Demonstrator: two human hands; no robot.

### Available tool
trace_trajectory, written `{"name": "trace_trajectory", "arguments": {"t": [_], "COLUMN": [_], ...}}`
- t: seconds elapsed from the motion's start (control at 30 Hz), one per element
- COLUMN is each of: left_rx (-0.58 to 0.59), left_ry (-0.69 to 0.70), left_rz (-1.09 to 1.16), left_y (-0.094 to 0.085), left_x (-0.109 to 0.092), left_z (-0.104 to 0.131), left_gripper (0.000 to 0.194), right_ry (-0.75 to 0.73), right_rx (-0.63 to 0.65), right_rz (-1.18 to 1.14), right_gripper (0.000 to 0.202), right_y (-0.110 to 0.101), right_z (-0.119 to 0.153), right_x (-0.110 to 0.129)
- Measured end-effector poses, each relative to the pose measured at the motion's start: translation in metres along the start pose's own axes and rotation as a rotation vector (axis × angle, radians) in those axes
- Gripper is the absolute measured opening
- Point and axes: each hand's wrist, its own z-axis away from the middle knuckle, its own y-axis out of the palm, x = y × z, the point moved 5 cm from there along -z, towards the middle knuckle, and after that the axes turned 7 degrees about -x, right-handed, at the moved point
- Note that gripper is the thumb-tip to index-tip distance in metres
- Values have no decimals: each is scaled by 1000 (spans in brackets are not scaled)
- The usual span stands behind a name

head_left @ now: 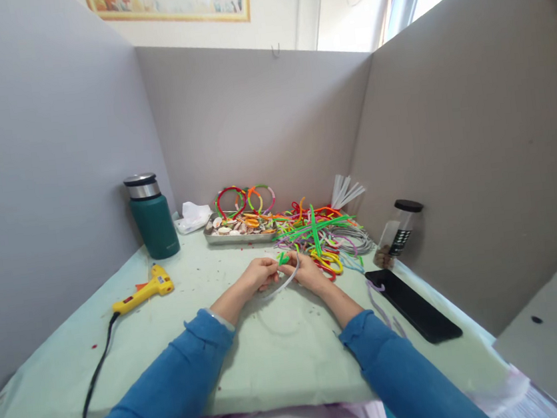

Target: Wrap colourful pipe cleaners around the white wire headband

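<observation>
My left hand [260,275] and my right hand [306,272] meet over the middle of the pale green table cover [274,344]. Pinched between the fingertips of both is a small bright green piece [283,259], which looks like pipe cleaner. A pale whitish-lilac strip [287,284] curves down from my right fingers and bends toward the left, below the hands. Just behind and to the right of my right hand lies a tangled pile of coloured pipe cleaners [314,228], with a yellow coil [332,261] at its near side.
A yellow glue gun [144,291] with a black cord and a green bottle [152,216] stand left. Behind are tissues [193,216], a metal tray [242,238] of shells, and coloured rings [231,202]. At right are a black-lidded jar [398,232] and a black flat object [417,304].
</observation>
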Motion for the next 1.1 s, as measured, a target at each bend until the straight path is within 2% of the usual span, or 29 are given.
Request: {"name": "trace_trajectory", "arguments": {"t": [0.23, 0.47, 0.87, 1.1], "left_rx": [-26, -12, 12, 49], "left_ry": [-9, -9, -3, 21], "left_rz": [-35, -30, -28, -36], "left_y": [2, 4, 5, 4], "left_x": [-6, -10, -9, -1], "left_z": [5, 10, 9, 2], "left_gripper": [24, 24, 35, 38], "right_ry": [-44, -26, 21, 37], "right_rx": [15, 16, 2, -2], "right_rz": [-17, -47, -65, -75], "right_gripper": [29, 29, 30, 32], "right_y": [0, -1, -1, -1], "right_z": [0, 1, 3, 4], "right_x": [4, 5, 8, 11]}}
